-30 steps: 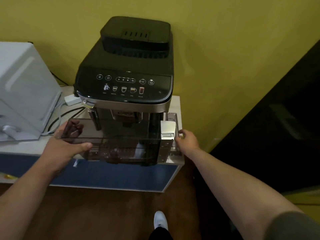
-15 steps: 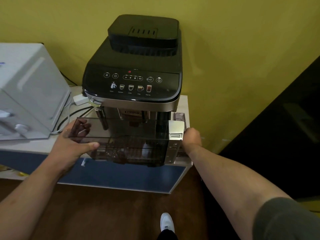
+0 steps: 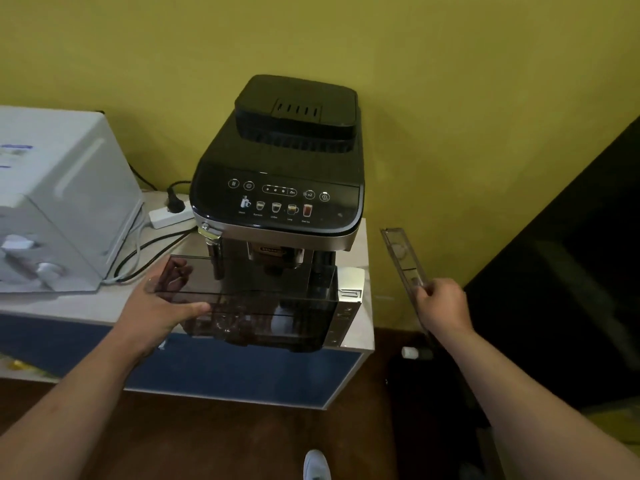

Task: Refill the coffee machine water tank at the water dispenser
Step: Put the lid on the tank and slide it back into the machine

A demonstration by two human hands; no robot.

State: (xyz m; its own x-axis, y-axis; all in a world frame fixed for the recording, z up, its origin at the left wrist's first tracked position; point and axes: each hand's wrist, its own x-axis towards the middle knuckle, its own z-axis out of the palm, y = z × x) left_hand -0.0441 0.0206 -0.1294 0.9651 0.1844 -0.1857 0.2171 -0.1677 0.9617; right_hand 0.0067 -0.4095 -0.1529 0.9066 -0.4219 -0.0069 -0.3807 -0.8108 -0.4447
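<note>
Appliance (image 3: 59, 202) in white plastic fills nine o'clock, standing on a white counter (image 3: 367, 317) with a blue front. At its three o'clock lies a white strip (image 3: 171, 215) with a black plug in it, and dark and white cables trail from there across the counter. Next comes the left hand (image 3: 157, 308), just below centre-left: it grips the left end of the tank (image 3: 263, 299), thumb laid along the near wall, fingers curled round the far side and visible through the tinted plastic. The tank is a long, clear, smoky box held level and crosswise in front of the lower face of the machine (image 3: 287, 178), over the counter's front edge; its silver end cap points to three o'clock, near the counter's right corner. Whether it rests on the counter or holds any water I cannot tell. The black machine stands at twelve o'clock of the tank, its lit drink icons facing the camera. At three o'clock of the counter, well apart from the tank, the right hand (image 3: 445, 306) pinches the lower end of the lid (image 3: 400, 254), a narrow clear strip whose free end tilts toward eleven o'clock. A dark panel (image 3: 571, 271) leans at the far right. At six o'clock a white shoe (image 3: 317, 465) shows on the brown floor.
</note>
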